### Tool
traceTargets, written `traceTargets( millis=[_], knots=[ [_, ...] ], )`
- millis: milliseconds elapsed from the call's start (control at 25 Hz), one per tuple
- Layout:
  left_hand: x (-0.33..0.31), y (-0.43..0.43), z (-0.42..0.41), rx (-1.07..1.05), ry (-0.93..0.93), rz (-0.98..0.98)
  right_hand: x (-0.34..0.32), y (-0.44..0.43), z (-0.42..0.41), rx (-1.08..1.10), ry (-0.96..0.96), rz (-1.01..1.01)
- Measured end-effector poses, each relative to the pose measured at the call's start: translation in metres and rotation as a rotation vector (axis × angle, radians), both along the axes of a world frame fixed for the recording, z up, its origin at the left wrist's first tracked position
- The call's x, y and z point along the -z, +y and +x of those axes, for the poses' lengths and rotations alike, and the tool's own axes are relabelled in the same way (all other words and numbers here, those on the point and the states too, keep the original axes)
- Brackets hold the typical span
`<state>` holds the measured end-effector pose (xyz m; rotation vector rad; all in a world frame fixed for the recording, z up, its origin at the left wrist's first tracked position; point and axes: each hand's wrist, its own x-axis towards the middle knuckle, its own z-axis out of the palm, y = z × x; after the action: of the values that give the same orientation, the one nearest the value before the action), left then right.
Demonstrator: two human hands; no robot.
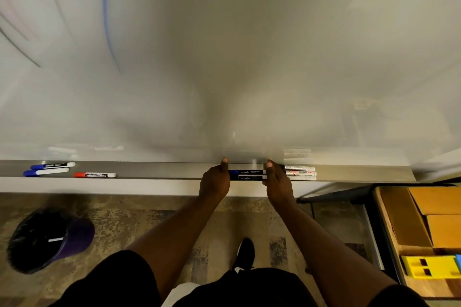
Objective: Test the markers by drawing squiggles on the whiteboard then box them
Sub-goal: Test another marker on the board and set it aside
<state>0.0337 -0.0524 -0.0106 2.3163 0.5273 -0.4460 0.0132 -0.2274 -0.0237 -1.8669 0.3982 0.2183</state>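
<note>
Head view, looking down along the whiteboard (249, 57) to its tray (154, 169).

- Board: a blue squiggle (104, 10) runs down the upper left. Faint dark strokes (22, 47) lie further left, blurred.
- Tray, left part: two blue-capped markers (52, 165) lie side by side, caps to the left. A red-capped marker (94, 175) lies just to their right, apart from them.
- Tray, centre: two dark markers (249, 175) lie side by side along the tray, touching. The upper one shows a blue band at its left end.
- Left hand (215, 180): clenched over the left ends of the dark markers, thumb pointing up toward the board edge. The fingers are hidden beneath the hand.
- Right hand (278, 183): clenched over the right ends of the same dark markers, thumb up likewise.
- Tray, just right of the right hand: a bunch of white markers (300, 173), three or so, stacked close; one carries red print.
- Floor (139, 219): a bin (47, 239) lined with a black bag stands at lower left. One dark shoe (245, 252) shows between the forearms.
- Far right: a cart (389, 227) holding cardboard boxes (429, 209), with a yellow block (431, 268) in front of them.
</note>
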Motion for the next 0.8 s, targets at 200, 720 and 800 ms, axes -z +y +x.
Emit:
traceTargets(
  millis=[200,720,800],
  knots=[
    [0.001,0.000,0.002,0.005,0.023,0.022,-0.003,0.000,0.002,-0.022,-0.008,-0.018],
    [-0.015,0.032,-0.024,0.090,-0.074,-0.022,-0.013,0.030,-0.012,-0.225,-0.123,-0.271],
    [-0.013,0.051,-0.034,0.199,-0.092,0.095,-0.010,0.049,-0.016,-0.313,-0.145,-0.354]
  ],
)
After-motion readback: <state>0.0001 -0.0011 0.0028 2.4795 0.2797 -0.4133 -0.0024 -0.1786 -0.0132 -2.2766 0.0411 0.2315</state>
